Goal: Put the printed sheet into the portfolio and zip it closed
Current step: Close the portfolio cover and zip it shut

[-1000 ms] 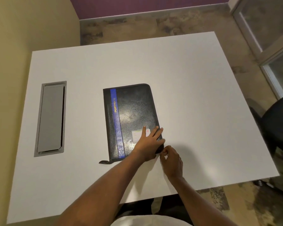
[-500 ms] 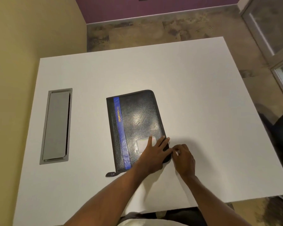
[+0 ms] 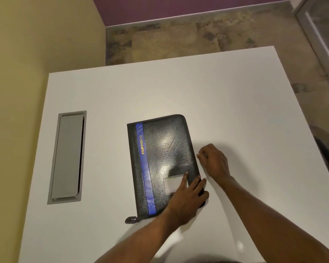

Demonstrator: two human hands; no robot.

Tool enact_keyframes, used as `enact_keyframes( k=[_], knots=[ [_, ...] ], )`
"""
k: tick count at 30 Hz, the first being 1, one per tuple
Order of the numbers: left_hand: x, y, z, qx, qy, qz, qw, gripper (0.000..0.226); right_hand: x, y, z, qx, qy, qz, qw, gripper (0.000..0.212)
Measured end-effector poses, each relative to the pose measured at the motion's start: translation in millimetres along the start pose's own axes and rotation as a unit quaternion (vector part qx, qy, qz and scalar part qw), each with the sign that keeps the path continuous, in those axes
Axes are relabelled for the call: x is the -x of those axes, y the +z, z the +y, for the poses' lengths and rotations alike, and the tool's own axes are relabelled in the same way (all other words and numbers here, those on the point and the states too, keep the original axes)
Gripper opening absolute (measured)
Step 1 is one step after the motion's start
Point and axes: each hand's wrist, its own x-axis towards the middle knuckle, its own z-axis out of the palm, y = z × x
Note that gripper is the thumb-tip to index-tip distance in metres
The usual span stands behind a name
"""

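One black, grained leather-look portfolio (image 3: 160, 164) lies closed and flat near the middle of a white rectangular table (image 3: 179, 88), its long sides running away from the person. A blue vertical stripe (image 3: 144, 168) near the left edge carries the word PORTFOLIO in yellow; a pale rectangular label window (image 3: 172, 184) sits low on the cover. A black zipper tab (image 3: 130, 219) sticks out at the near left corner. The printed sheet is not visible.

Left hand (image 3: 186, 202): open, palm down, fingers spread flat over the near right corner of the cover, pressing on it. Right hand (image 3: 214, 161): just beside the portfolio's right edge about halfway along, fingertips pinched together at the zipper line; the pull itself is too small to make out.

A grey recessed cable hatch (image 3: 67, 156) is set into the table well to the left of the portfolio. Bare tabletop surrounds the portfolio on the far and right sides. A yellow wall (image 3: 36, 44) borders the table's left edge; mottled brown floor (image 3: 198, 37) lies beyond the far edge.
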Motion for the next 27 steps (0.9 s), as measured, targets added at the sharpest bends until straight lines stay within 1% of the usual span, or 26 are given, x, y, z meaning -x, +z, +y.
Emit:
enact_keyframes(
  k=[3,7,9,11,13,14,17,19,21,22,23,24,25,26,27],
  knots=[
    [-4.9,5.9,-2.5,-0.027,0.029,0.005,0.999,0.041,-31.8,-3.9,-5.8,0.012,-0.012,-0.009,1.0,0.008],
    [-8.2,8.2,-4.9,-0.035,0.053,0.021,0.998,0.034,-70.9,-7.8,-10.6,0.03,-0.029,-0.022,0.999,0.01],
    [-10.5,6.4,-5.7,-0.022,0.058,0.011,0.998,0.031,-88.8,-9.5,-13.4,0.041,-0.04,-0.027,0.998,0.011],
    [-12.3,5.1,-5.2,-0.003,0.07,-0.001,0.998,0.034,-106.1,-10.8,-17.2,0.049,-0.054,-0.028,0.997,0.011],
    [-13.3,5.1,-3.0,0.0,0.078,-0.006,0.997,0.03,-122.4,-12.1,-20.8,0.057,-0.068,-0.027,0.996,0.011],
    [-14.2,6.0,-1.5,0.001,0.077,-0.015,0.997,0.024,-130.3,-12.9,-22.4,0.063,-0.076,-0.027,0.995,0.011],
    [-19.3,7.9,0.0,0.03,0.06,-0.083,0.994,0.006,-154.5,-13.6,-24.6,0.079,-0.106,-0.03,0.991,0.01],
    [-21.6,9.2,1.4,0.013,0.07,-0.095,0.993,0.006,-170.0,-14.5,-24.7,0.094,-0.13,-0.037,0.986,0.008],
    [-18.6,14.6,3.0,-0.022,0.103,-0.083,0.991,0.004,-183.9,-14.2,-25.3,0.108,-0.16,-0.05,0.98,0.006],
    [-16.6,17.0,2.1,-0.028,0.119,-0.064,0.99,0.005,-189.3,-14.0,-25.9,0.11,-0.173,-0.057,0.977,0.006],
    [-16.3,17.8,-1.8,-0.006,0.123,-0.034,0.992,0.008,-193.8,-13.9,-27.3,0.109,-0.182,-0.067,0.975,0.006],
    [-19.1,15.7,-8.5,0.037,0.104,0.009,0.994,0.014,-197.3,-14.0,-28.5,0.105,-0.188,-0.077,0.974,0.006],
    [-24.6,10.0,-19.3,0.092,0.057,0.049,0.993,0.021,-199.7,-13.8,-28.7,0.099,-0.189,-0.086,0.973,0.006],
    [-32.3,0.7,-35.5,0.139,-0.007,0.093,0.986,0.028,-201.2,-13.7,-28.4,0.092,-0.187,-0.094,0.973,0.006],
    [-40.5,-11.9,-56.7,0.171,-0.079,0.134,0.973,0.033,-201.9,-13.6,-27.3,0.087,-0.186,-0.1,0.974,0.006]
  ],
)
